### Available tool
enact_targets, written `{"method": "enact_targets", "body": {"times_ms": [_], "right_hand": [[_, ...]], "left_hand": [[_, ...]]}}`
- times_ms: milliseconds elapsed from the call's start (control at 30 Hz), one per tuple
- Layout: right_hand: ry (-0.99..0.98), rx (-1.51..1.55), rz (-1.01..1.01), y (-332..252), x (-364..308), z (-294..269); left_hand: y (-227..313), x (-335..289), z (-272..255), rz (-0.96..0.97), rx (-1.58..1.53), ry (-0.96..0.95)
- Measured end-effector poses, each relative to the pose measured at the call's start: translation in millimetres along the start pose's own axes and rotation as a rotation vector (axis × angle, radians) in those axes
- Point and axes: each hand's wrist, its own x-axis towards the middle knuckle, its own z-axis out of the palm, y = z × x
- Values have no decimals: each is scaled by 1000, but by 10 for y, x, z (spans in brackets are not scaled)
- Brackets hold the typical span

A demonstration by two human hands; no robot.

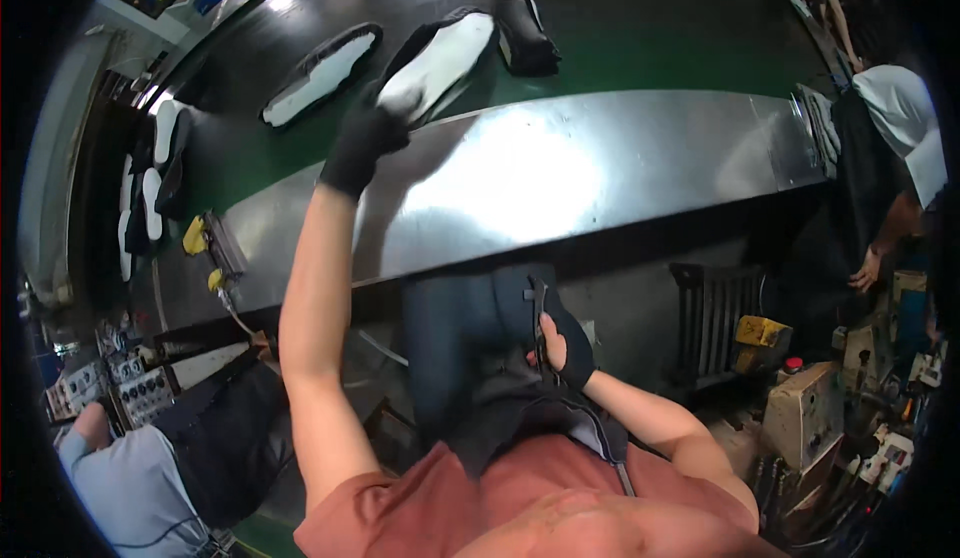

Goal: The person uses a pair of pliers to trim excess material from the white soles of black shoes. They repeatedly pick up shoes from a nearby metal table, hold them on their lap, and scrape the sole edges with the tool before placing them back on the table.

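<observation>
My left hand [368, 146], in a black glove, reaches over the metal ledge and grips the near end of a black shoe upper [448, 50]. Its white sole side faces up, and the area round the fingers is slightly blurred. Low in front of my body, my right hand [572, 350] wears a black glove with bare fingertips. It is closed round a dark metal hand tool [541, 310] that points upward; its shape resembles pincers. Beyond the ledge lie another white-soled black upper [322, 76] and a dark shoe [522, 24].
A shiny metal ledge [640, 153] runs along the green belt [590, 80]. Several white-soled shoes [152, 193] lie at far left, near a yellow-headed tool [197, 236]. Co-workers sit at left [140, 483] and right [900, 128]. A machine box [803, 413] stands lower right.
</observation>
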Motion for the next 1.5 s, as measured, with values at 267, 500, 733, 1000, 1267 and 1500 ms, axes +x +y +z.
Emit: {"method": "enact_targets", "body": {"times_ms": [267, 500, 733, 1000, 1267, 1500], "right_hand": [[67, 53, 139, 630, -483, -163], [-176, 5, -124, 261, -1265, -235], [-398, -168, -373, -59, -1081, 156], [-521, -65, -87, -254, -1040, 200], [-74, -521, -568, 48, -918, 449], [-282, -393, -350, -229, -1029, 358]], "left_hand": [[-1643, -2656, -349, 488, 70, 476], [-1314, -2739, 594, 424, 249, 153], [-1568, -2311, 852, 272, -470, -179], [-1486, -2311, 982, 423, -369, -82], [-1518, -2213, 909, 565, -223, -86], [-1514, -2350, 941, 655, -62, 7]]}}
